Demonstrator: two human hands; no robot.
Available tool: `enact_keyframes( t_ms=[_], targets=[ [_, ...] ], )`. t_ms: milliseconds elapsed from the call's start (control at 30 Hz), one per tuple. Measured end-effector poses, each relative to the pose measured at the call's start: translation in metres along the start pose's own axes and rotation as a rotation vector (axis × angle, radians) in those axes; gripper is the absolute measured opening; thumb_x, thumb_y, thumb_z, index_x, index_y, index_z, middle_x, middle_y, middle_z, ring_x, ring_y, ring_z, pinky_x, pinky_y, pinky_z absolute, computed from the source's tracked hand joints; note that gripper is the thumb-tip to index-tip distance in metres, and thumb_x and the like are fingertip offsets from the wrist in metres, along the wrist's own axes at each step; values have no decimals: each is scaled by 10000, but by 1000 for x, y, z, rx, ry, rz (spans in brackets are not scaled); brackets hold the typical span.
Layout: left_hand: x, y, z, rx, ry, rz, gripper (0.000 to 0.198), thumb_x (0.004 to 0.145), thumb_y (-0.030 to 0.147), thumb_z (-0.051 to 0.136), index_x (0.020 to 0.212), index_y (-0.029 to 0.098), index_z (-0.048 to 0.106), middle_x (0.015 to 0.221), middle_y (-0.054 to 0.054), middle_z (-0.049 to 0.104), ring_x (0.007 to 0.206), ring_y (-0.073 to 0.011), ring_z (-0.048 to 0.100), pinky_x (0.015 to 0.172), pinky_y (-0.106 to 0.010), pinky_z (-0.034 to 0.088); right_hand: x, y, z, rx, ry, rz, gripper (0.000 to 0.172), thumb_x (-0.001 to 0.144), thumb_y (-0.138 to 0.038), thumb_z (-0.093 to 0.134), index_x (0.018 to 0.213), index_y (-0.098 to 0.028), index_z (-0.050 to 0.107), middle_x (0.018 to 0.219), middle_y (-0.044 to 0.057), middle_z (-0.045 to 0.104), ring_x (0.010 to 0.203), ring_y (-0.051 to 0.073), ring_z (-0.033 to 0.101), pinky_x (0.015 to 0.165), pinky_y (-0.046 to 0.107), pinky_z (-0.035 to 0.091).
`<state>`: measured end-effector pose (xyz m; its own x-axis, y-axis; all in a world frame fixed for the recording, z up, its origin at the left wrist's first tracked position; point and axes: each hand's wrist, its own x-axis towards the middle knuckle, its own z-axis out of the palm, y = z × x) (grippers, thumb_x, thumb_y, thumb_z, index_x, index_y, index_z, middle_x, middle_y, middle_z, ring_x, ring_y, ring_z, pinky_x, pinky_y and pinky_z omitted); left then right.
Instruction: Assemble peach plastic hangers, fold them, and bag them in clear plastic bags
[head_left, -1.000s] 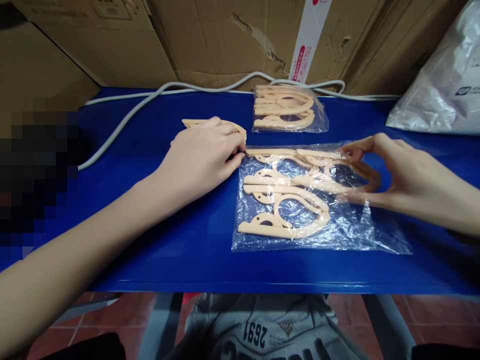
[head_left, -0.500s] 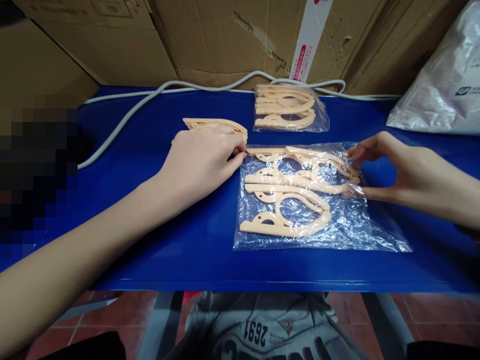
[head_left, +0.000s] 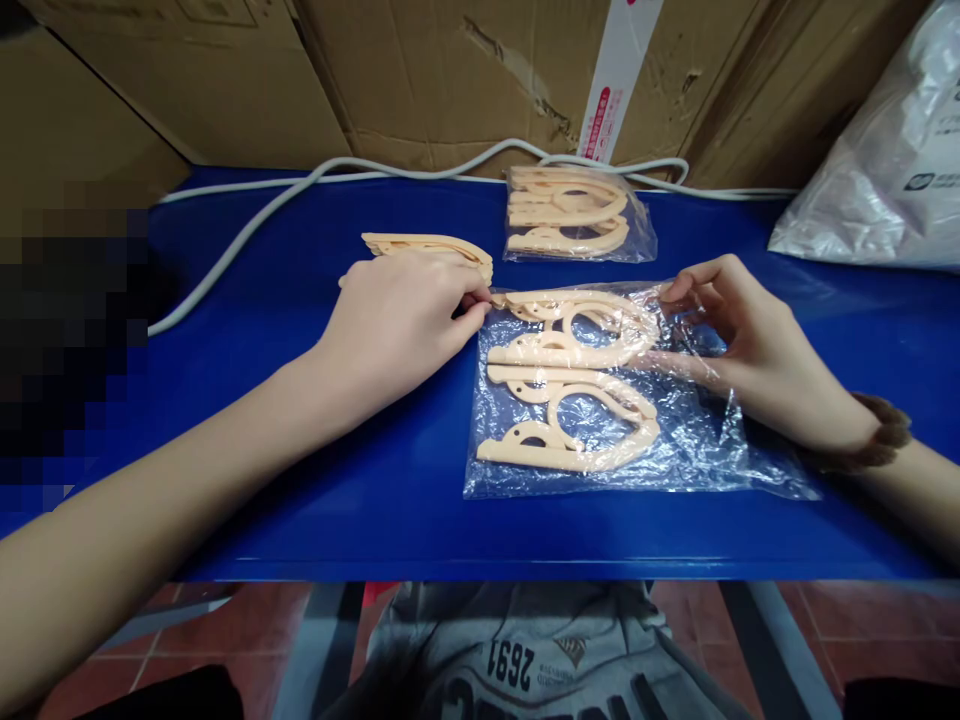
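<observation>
A clear plastic bag [head_left: 697, 455] lies flat on the blue table, with cream folding hangers inside. One folded hanger [head_left: 600, 455] lies in its lower half and another folded hanger [head_left: 592, 350] in its upper half. My left hand [head_left: 409, 315] is closed in a pinch at the bag's upper left corner. Under that hand, partly covered, lies a loose folded hanger [head_left: 435, 243]. My right hand [head_left: 765, 345] reaches in from the right, thumb and fingers around the right end of the upper hanger. Crinkled plastic lies over part of the thumb.
Behind the bag is a packed bag of hangers [head_left: 570, 215]. A white cable [head_left: 330, 168] runs along the back of the blue table [head_left: 360, 510], before cardboard boxes [head_left: 442, 80]. A white plastic sack [head_left: 862, 170] stands at the back right.
My right hand has moved left, and the upper hanger has slid left with it, now roughly level with the lower one. My left hand stays at the corner.
</observation>
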<state>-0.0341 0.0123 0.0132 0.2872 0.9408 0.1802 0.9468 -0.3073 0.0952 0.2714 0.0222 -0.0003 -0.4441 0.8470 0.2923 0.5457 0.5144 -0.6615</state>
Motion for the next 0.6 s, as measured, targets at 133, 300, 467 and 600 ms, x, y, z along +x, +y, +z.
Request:
enact_keyframes(
  t_ms=[133, 300, 467, 600],
  targets=[
    [1, -1, 0, 10, 29, 2, 215, 931, 286, 568, 962, 248, 777, 986, -41, 783, 965, -311, 732, 713, -363, 539, 0, -3, 1, -79, -6, 2, 527, 787, -598, 782, 1068, -253, 502, 1076, 15, 596, 933, 191, 601, 815, 361, 492],
    [2, -8, 6, -34, 82, 77, 220, 929, 310, 562, 930, 245, 773, 858, -35, 765, 867, -282, 728, 651, -343, 529, 1, -7, 1, -98, -31, -5, 496, 816, -544, 772, 1082, -229, 496, 1101, 49, 619, 957, 204, 614, 786, 351, 496],
    [2, -11, 11, -103, 143, 142, 226, 934, 302, 543, 851, 235, 743, 796, -28, 738, 787, -243, 709, 688, -350, 549, 3, -11, 3, -101, -39, -1, 508, 809, -550, 766, 1085, -223, 492, 1105, 63, 665, 911, 211, 634, 749, 354, 499],
    [2, -8, 3, -97, 88, 111, 193, 931, 270, 539, 892, 231, 724, 943, -51, 751, 899, -283, 700, 739, -394, 562, 2, -13, 3, -138, -37, -9, 497, 825, -564, 752, 1075, -229, 483, 1139, 78, 694, 925, 229, 658, 757, 358, 509]
  ],
)
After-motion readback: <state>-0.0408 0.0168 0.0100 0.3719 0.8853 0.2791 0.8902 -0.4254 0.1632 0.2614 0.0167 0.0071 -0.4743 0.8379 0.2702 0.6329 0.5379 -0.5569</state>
